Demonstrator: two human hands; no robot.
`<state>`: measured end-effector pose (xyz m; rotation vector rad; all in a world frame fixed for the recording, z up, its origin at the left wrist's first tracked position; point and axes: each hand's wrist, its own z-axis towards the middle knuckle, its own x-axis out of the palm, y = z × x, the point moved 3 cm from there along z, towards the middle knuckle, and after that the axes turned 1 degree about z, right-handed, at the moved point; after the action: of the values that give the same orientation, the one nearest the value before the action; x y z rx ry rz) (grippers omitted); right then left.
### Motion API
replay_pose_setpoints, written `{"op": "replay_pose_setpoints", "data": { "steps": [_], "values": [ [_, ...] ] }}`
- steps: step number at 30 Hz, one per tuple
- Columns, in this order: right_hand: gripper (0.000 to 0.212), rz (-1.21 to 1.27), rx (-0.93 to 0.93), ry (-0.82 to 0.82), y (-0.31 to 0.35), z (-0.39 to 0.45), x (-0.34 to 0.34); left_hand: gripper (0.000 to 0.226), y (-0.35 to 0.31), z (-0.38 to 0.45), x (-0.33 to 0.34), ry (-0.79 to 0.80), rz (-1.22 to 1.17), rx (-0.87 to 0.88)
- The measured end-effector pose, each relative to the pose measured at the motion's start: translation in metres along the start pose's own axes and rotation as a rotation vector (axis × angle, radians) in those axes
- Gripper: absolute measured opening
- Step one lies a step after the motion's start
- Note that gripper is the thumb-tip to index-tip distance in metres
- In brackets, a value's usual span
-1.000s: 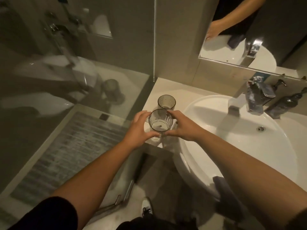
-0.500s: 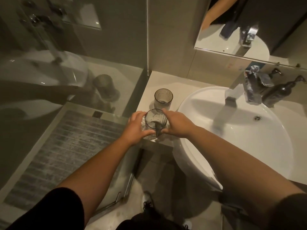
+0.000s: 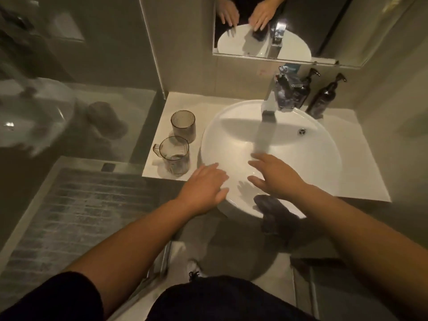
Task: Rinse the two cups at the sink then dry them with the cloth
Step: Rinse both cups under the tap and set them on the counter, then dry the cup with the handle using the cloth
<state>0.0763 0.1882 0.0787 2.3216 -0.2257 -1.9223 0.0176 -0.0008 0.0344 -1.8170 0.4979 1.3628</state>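
Note:
Two grey see-through cups stand upright on the white counter point(image 3: 159, 156) left of the basin: a near cup point(image 3: 175, 156) with a handle and a far cup point(image 3: 183, 126). A dark cloth point(image 3: 275, 216) hangs over the front rim of the white sink point(image 3: 301, 181). My left hand point(image 3: 203, 187) hovers with straight fingers over the sink's front left rim, apart from the cups. Over the basin, just behind the cloth, my right hand point(image 3: 273, 177) is spread and holds nothing.
A chrome tap point(image 3: 275, 100) stands at the back of the sink, with two dark pump bottles point(image 3: 324, 96) to its right. A mirror point(image 3: 278, 26) hangs above. A glass shower screen point(image 3: 69, 112) borders the counter on the left.
Both hands have let go of the near cup, which now stands on the counter, and have moved right over the sink. The camera view has shifted right.

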Motion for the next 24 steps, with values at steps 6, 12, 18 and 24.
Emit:
{"op": "replay_pose_setpoints", "data": {
  "steps": [6,12,18,24],
  "values": [
    [0.043,0.056,-0.001,0.118,-0.025,-0.081,0.02,0.053,-0.029,0.024,0.05,0.16,0.221,0.077],
    [0.095,-0.14,-0.114,0.07,-0.015,-0.115,0.067,0.052,-0.036,0.025,0.053,0.041,0.329,0.111],
    [0.081,-0.169,-0.076,0.039,-0.024,-0.11,0.095,0.045,-0.032,0.026,0.06,0.005,0.33,0.07],
    [0.048,-0.078,-0.078,-0.014,-0.025,-0.099,0.085,0.048,-0.033,0.026,0.06,0.007,0.321,0.066]
  ]
}}
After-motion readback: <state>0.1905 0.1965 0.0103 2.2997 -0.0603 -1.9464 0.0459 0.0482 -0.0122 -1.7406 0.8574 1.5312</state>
